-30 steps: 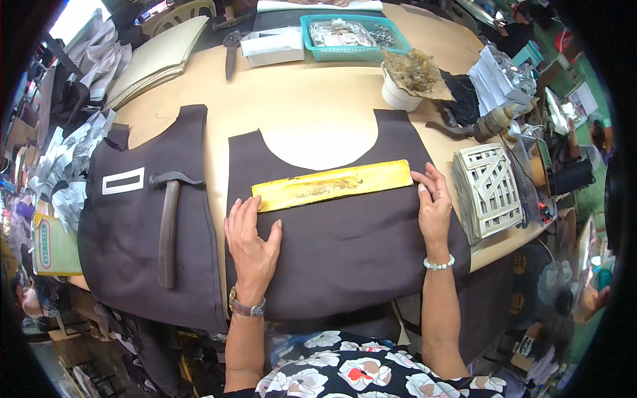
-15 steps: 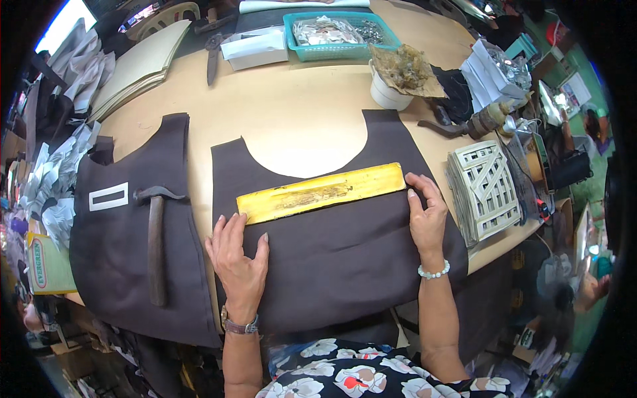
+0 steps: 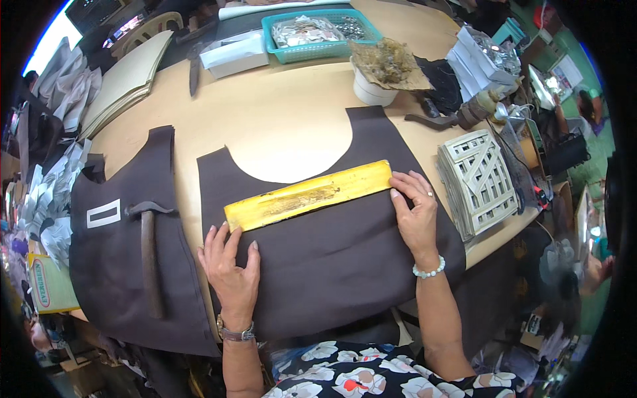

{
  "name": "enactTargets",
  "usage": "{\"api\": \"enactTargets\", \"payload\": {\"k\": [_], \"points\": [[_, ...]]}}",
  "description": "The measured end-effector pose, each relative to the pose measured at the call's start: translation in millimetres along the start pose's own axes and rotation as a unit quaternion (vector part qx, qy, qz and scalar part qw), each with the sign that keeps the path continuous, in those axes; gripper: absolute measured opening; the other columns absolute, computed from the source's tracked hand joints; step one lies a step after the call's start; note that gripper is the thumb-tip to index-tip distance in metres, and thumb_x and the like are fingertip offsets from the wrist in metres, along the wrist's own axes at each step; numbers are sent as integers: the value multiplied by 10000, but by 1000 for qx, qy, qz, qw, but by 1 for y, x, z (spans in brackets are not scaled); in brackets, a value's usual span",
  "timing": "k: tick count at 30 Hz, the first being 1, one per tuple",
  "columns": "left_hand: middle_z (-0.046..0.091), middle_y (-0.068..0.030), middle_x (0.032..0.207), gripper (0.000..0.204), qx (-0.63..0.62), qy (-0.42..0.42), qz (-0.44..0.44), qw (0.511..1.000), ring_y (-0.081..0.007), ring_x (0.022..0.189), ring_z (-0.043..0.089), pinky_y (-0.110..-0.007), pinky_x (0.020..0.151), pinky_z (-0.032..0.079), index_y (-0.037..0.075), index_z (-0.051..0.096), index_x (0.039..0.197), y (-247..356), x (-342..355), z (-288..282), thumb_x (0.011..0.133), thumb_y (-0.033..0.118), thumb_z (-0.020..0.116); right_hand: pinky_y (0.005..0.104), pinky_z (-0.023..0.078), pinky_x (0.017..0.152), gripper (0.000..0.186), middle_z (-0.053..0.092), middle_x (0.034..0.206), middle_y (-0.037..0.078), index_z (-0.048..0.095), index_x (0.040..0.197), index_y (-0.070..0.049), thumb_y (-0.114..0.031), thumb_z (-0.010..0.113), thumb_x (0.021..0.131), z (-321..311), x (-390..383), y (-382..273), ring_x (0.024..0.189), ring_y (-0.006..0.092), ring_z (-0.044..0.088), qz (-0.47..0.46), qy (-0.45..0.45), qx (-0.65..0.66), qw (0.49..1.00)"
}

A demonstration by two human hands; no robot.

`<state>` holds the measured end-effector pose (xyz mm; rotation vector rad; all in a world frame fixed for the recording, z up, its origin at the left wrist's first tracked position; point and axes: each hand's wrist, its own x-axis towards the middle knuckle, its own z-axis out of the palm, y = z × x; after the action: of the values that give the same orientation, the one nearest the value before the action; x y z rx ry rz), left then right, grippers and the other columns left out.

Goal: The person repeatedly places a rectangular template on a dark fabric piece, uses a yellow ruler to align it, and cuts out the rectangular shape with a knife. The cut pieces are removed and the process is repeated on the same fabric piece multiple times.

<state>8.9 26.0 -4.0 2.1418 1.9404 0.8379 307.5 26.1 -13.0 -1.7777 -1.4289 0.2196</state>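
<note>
A long yellow strip with a worn, brownish middle lies slightly slanted across a dark fabric panel with a curved neckline cut-out. My left hand rests on the panel, fingers stretched and thumb apart, its fingertips touching the strip's lower left corner. At the strip's other end, my right hand has the corner between thumb and fingers. To the left, a hammer with a wooden handle lies on a stack of similar dark panels. A white rectangular frame-shaped piece sits beside its head.
Cut-out cream templates are stacked at the right table edge. Beyond the panel stand a white tub topped by a crusted brown sheet, a turquoise basket and a white box. Cream sheets and crumpled pale scraps lie left.
The whole view has shifted slightly, so the things on the table appear further left. Both hands stay at the ends of the yellow strip, which keeps about the same place on the panel.
</note>
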Motion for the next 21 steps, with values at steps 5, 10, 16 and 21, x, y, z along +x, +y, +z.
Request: {"api": "enactTargets", "payload": {"k": [5,10,16,21], "points": [[579,-140,1234,356,-21,2,-2,1000,-350,1240,458,-567,1045,273,50,649,1119,-3,-1,-2,771,118,691,415,355,1030,192,676,1075,107,706,974,-14,-59,631,803,1,0,-2,1144,322,534,-3,3,7,1000],[577,-136,1245,357,-24,-2,-4,1000,-348,1243,456,-562,1051,272,50,652,1122,-3,0,-1,776,125,695,412,367,1024,190,676,1061,117,703,966,-2,-54,640,794,1,-1,0,1134,330,541,-7,7,10,1000],[582,-142,1235,347,-24,2,5,1000,-350,1236,462,-557,1050,276,42,656,1111,-3,0,0,776,121,698,414,357,1033,214,667,1087,116,702,992,-9,-65,635,797,0,0,0,1155,333,524,-7,-1,1,1000],[583,-148,1227,342,-22,7,14,1000,-356,1222,470,-558,1034,286,39,655,1105,-3,0,1,776,125,698,417,350,1039,232,662,1103,104,699,1012,-16,-73,630,798,0,-1,1,1163,335,516,-10,-5,-11,1000]]}}
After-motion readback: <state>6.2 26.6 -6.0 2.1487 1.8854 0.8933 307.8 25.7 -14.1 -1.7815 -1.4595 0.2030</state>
